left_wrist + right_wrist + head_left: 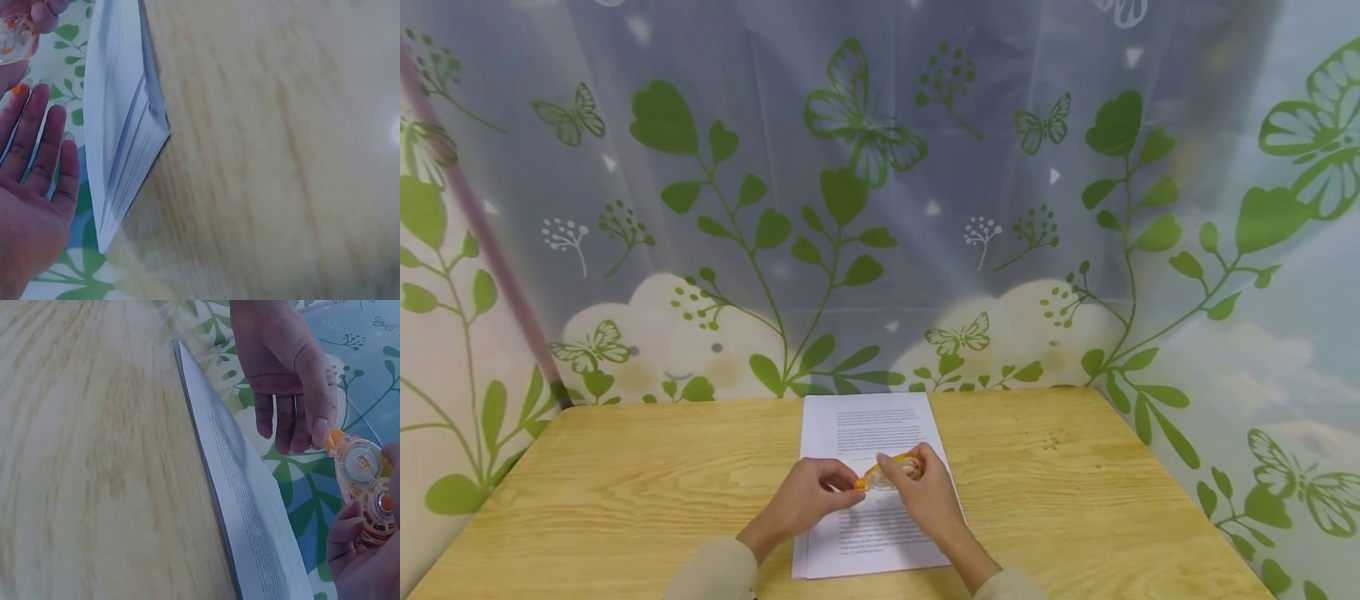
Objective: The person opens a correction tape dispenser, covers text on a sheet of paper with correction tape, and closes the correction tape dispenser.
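Note:
A clear and orange correction tape (pixel 876 477) is held up over a stack of printed paper (pixel 820 425), between the two hands. My right hand (pixel 929 493) grips its body, and the thumb lies along the near side. With thumb and index finger, my left hand (pixel 815 492) pinches the orange tip. The right wrist view shows two round reels inside the clear case of the correction tape (pixel 361 464). Past that pinch, the other left fingers extend fairly straight. Part of the case is hidden by the right fingers.
The paper stack lies on a wood-grain table (pixel 685 467), its pages slightly uneven at the lower left corner. Behind and beside the table hangs a curtain (pixel 985 183) printed with green leaves, butterflies and clouds.

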Demonstrator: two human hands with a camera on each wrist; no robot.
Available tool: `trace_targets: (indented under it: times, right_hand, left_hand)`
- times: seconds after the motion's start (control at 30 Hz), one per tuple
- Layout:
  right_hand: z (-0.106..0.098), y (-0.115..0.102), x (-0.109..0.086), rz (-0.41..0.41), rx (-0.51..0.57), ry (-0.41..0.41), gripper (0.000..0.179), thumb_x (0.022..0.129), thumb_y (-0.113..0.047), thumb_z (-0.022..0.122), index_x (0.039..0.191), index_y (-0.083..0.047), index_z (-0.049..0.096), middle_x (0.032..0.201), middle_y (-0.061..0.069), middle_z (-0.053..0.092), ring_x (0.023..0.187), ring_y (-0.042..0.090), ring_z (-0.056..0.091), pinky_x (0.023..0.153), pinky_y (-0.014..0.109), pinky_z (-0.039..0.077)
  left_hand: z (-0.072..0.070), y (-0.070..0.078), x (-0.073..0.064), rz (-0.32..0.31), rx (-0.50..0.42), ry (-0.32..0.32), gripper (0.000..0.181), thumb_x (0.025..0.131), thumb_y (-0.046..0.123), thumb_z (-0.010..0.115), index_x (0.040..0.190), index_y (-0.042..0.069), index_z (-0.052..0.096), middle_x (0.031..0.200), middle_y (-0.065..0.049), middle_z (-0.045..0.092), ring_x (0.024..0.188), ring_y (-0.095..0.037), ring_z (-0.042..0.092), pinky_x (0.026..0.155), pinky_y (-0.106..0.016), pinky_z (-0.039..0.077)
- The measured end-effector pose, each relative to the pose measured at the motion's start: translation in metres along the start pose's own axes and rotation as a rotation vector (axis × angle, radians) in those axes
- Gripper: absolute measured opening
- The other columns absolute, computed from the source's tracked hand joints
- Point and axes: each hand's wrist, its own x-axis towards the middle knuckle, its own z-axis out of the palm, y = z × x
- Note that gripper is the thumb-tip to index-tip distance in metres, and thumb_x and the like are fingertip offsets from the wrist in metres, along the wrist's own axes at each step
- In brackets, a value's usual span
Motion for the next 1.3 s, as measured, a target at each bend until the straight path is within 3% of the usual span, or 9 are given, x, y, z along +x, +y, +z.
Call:
trace_targets:
  times: [0.1, 0.2, 0.33, 0.47, 0.7, 0.83, 0.97, 1.13, 1.3]
  right_hand:
    - [-0.001, 0.002, -0.001, 0.017, 0.008, -0.037, 0.048, 0.085, -0.049, 0.068, 0.094, -0.005, 0.050, 0.070, 0.002, 0.054, 0.057, 0.012, 0.049, 0.049, 0.023, 0.041]
    - [-0.002, 0.003, -0.004, -0.014, 0.027, -0.091, 0.047, 0.085, -0.043, 0.070, 0.104, -0.006, 0.048, 0.081, 0.005, 0.056, 0.065, 0.013, 0.053, 0.055, 0.023, 0.046]
    - [-0.006, 0.006, -0.007, -0.134, 0.091, -0.167, 0.058, 0.081, -0.024, 0.078, 0.123, -0.009, 0.042, 0.094, 0.010, 0.051, 0.073, 0.012, 0.052, 0.059, 0.020, 0.046]
    - [-0.009, 0.009, -0.009, -0.283, 0.042, -0.191, 0.064, 0.078, -0.008, 0.079, 0.130, -0.015, 0.043, 0.084, 0.009, 0.051, 0.064, 0.009, 0.047, 0.053, 0.017, 0.041]
    - [-0.010, 0.012, -0.009, -0.483, -0.214, -0.076, 0.054, 0.079, 0.002, 0.074, 0.125, -0.016, 0.052, 0.108, -0.003, 0.051, 0.066, 0.005, 0.049, 0.055, 0.020, 0.048]
    - [-0.012, 0.011, -0.010, -0.571, -0.373, 0.006, 0.059, 0.076, -0.006, 0.080, 0.127, -0.020, 0.055, 0.107, -0.006, 0.050, 0.064, 0.004, 0.049, 0.054, 0.018, 0.047]
    - [-0.015, 0.008, -0.008, -0.628, -0.467, 0.031, 0.065, 0.075, -0.011, 0.082, 0.132, -0.022, 0.054, 0.105, -0.007, 0.052, 0.063, 0.005, 0.048, 0.054, 0.017, 0.044]
    - [-0.021, 0.005, -0.005, -0.630, -0.476, 0.062, 0.068, 0.076, -0.016, 0.082, 0.136, -0.019, 0.051, 0.090, -0.010, 0.054, 0.061, 0.003, 0.048, 0.053, 0.017, 0.044]
    - [-0.032, 0.005, 0.000, -0.563, -0.426, 0.116, 0.058, 0.075, -0.017, 0.083, 0.125, -0.015, 0.053, 0.073, -0.009, 0.054, 0.058, 0.003, 0.048, 0.048, 0.019, 0.042]
  left_hand:
    - [-0.003, 0.001, -0.001, 0.000, -0.005, -0.010, 0.019, 0.082, 0.028, 0.077, 0.086, 0.010, 0.072, 0.079, 0.005, 0.068, 0.072, -0.017, 0.062, 0.063, -0.026, 0.050]
    - [-0.005, 0.000, -0.001, -0.010, -0.020, -0.006, 0.019, 0.082, 0.028, 0.076, 0.087, 0.010, 0.073, 0.079, 0.004, 0.068, 0.073, -0.017, 0.062, 0.065, -0.026, 0.050]
    - [-0.008, 0.000, 0.000, -0.015, -0.045, 0.013, 0.019, 0.082, 0.027, 0.076, 0.088, 0.009, 0.074, 0.081, 0.003, 0.069, 0.075, -0.016, 0.062, 0.066, -0.026, 0.050]
    - [-0.010, 0.001, 0.001, -0.017, -0.076, 0.015, 0.021, 0.082, 0.027, 0.077, 0.089, 0.008, 0.074, 0.082, 0.001, 0.070, 0.075, -0.016, 0.063, 0.067, -0.026, 0.050]
    - [-0.010, 0.001, 0.001, -0.012, -0.083, 0.020, 0.021, 0.081, 0.027, 0.077, 0.089, 0.007, 0.073, 0.083, 0.001, 0.070, 0.077, -0.017, 0.063, 0.070, -0.027, 0.050]
    - [-0.010, 0.001, 0.001, -0.004, -0.091, 0.021, 0.020, 0.082, 0.025, 0.076, 0.090, 0.007, 0.073, 0.083, 0.001, 0.070, 0.078, -0.016, 0.063, 0.070, -0.027, 0.050]
    - [-0.011, 0.002, 0.001, 0.004, -0.101, 0.026, 0.019, 0.082, 0.024, 0.077, 0.090, 0.007, 0.073, 0.084, 0.001, 0.069, 0.080, -0.016, 0.063, 0.071, -0.027, 0.051]
    - [-0.015, 0.004, 0.002, 0.022, -0.117, 0.042, 0.032, 0.080, 0.026, 0.079, 0.104, 0.005, 0.071, 0.100, -0.005, 0.068, 0.089, -0.019, 0.064, 0.076, -0.030, 0.051]
    - [-0.025, 0.000, -0.001, -0.027, -0.098, 0.057, 0.046, 0.078, 0.031, 0.080, 0.114, 0.005, 0.066, 0.112, -0.011, 0.065, 0.094, -0.019, 0.062, 0.079, -0.033, 0.051]
